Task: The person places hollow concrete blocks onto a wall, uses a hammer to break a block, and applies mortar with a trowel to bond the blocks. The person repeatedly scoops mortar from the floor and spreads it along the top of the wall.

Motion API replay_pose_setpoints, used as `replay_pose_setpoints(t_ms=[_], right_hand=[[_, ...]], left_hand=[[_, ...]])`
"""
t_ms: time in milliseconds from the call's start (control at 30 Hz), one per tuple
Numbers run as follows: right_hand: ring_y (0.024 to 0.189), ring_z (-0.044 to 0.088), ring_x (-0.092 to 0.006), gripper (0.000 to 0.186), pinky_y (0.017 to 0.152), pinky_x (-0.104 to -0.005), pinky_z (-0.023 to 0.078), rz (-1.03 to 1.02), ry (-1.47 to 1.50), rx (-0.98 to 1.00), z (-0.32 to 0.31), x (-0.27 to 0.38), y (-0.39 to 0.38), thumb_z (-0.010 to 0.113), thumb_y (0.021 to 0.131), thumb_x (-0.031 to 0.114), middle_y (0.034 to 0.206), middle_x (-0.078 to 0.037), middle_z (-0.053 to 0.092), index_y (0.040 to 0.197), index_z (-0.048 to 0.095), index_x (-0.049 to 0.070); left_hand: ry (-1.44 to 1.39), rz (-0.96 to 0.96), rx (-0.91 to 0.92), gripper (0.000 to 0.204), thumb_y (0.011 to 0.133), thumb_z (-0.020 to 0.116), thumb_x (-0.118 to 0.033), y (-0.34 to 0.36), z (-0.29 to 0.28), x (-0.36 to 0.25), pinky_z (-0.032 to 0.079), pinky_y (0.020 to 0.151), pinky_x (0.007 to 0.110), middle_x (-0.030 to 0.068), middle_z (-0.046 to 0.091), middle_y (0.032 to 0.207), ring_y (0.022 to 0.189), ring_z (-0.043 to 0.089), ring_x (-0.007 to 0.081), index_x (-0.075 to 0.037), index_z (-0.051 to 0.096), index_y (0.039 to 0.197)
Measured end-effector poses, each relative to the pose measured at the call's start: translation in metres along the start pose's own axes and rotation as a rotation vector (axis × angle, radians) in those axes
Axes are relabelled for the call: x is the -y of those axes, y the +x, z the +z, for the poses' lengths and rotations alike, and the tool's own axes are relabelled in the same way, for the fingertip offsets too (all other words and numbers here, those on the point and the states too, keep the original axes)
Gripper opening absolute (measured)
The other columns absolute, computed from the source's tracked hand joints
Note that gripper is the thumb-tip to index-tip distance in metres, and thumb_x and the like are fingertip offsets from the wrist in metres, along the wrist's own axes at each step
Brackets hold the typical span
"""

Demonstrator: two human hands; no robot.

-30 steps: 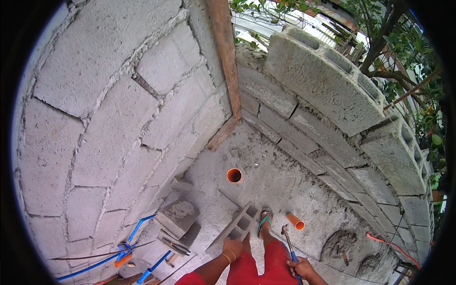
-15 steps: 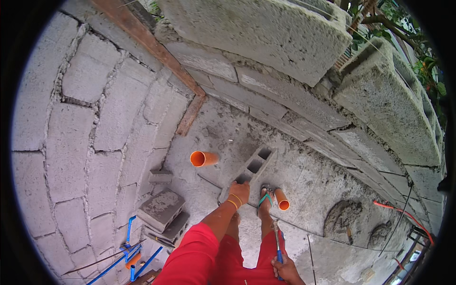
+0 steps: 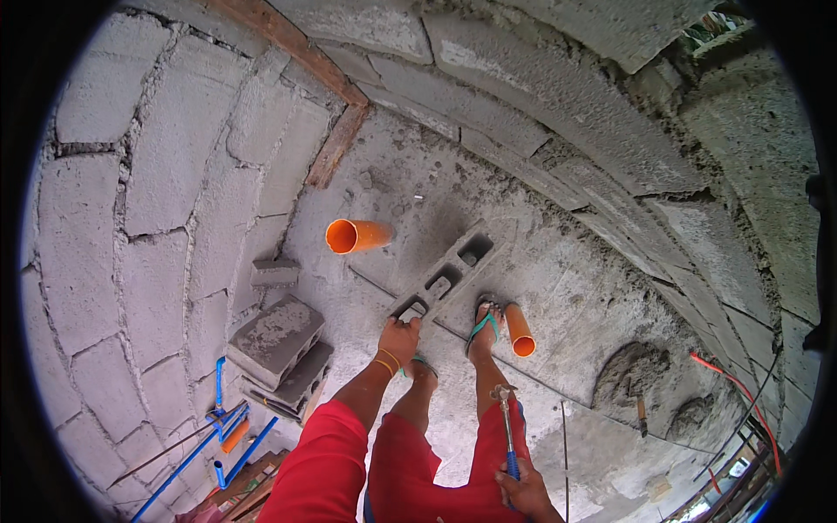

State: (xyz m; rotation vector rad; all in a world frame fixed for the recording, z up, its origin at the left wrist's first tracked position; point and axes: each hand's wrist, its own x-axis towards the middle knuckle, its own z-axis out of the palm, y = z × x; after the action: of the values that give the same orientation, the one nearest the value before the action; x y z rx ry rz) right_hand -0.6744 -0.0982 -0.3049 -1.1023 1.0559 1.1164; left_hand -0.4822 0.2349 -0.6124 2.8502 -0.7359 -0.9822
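Observation:
In my left hand (image 3: 400, 340), closed on its near end, is a grey hollow concrete block (image 3: 459, 268). Its row of openings faces up toward me, and it slants away to the right. A dark patch on the floor lies beside its far end; whether the block touches the floor I cannot tell. My right hand (image 3: 523, 490) grips the blue handle of a hammer (image 3: 509, 436), with the metal head pointing away from me, over my right leg. My feet, in green-strapped flip-flops, stand just behind the block.
One orange pipe (image 3: 357, 235) rises left of the block, another orange pipe (image 3: 520, 331) beside my right foot. Stacked blocks (image 3: 277, 340) and blue pipes (image 3: 231, 424) stand by the left wall. Mortar (image 3: 629, 375) with a wooden-handled tool (image 3: 642, 416) lies right. Block walls (image 3: 558, 187) meet ahead.
The view has tipped downward, so floor objects sit higher in it. The block's openings show wider, and my left hand has shifted left to its near end. My right hand still holds the hammer.

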Motion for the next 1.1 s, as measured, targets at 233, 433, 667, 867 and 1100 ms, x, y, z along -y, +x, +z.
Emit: replay_pose_setpoints(t_ms=[233,433,667,867,1100], right_hand=[[0.050,0.051,-0.0086,0.017,0.039,-0.0271,0.039,0.130,0.029,-0.153,0.017,-0.040,0.023,0.066,0.101,0.014,0.075,0.003,0.060,0.117,0.058,0.013],[0.051,0.052,-0.0079,0.025,0.043,-0.0235,0.044,0.213,0.112,-0.185,0.041,-0.046,0.032,0.067,0.100,0.014,0.075,0.004,0.060,0.124,0.058,0.014],[0.058,0.057,-0.0108,0.031,0.051,-0.0272,0.046,-0.127,-0.204,0.086,0.105,0.072,0.135,0.064,0.106,0.028,0.074,-0.001,0.058,0.124,0.055,0.004],[0.059,0.056,-0.0179,0.036,0.053,-0.0330,0.045,-0.570,-0.681,-0.123,0.169,0.170,0.286,0.054,0.109,0.038,0.071,-0.007,0.057,0.110,0.059,0.002],[0.105,0.065,-0.0536,0.043,0.086,-0.0551,0.053,-0.547,-1.285,-0.161,0.147,0.169,0.336,0.054,0.104,0.035,0.102,-0.036,0.069,0.110,0.059,-0.007]], left_hand=[[0.006,0.069,-0.172,0.026,0.091,0.060,-0.015,-0.015,0.087,0.072,0.044,0.106,0.048,0.0170,0.073,0.090,0.094,0.070,0.0344,-0.004,0.049,0.112],[-0.062,0.024,-0.193,0.026,0.091,0.061,-0.013,-0.020,0.143,0.078,0.041,0.109,0.046,0.0154,0.073,0.090,0.097,0.069,0.0322,-0.003,0.051,0.113],[-0.072,-0.104,-0.235,0.029,0.089,0.063,-0.015,-0.025,0.137,0.051,0.038,0.111,0.044,0.0109,0.072,0.090,0.100,0.068,0.0284,-0.004,0.054,0.114],[-0.421,-0.328,-0.456,0.050,0.088,0.074,-0.022,-0.046,0.081,0.067,0.037,0.114,0.050,0.0169,0.062,0.131,0.120,0.061,0.0351,-0.004,0.056,0.131],[-0.616,-0.559,0.041,0.058,0.087,0.072,-0.012,-0.001,0.107,0.119,0.050,0.102,0.053,0.0175,0.052,0.149,0.127,0.058,0.0409,-0.011,0.054,0.142]])
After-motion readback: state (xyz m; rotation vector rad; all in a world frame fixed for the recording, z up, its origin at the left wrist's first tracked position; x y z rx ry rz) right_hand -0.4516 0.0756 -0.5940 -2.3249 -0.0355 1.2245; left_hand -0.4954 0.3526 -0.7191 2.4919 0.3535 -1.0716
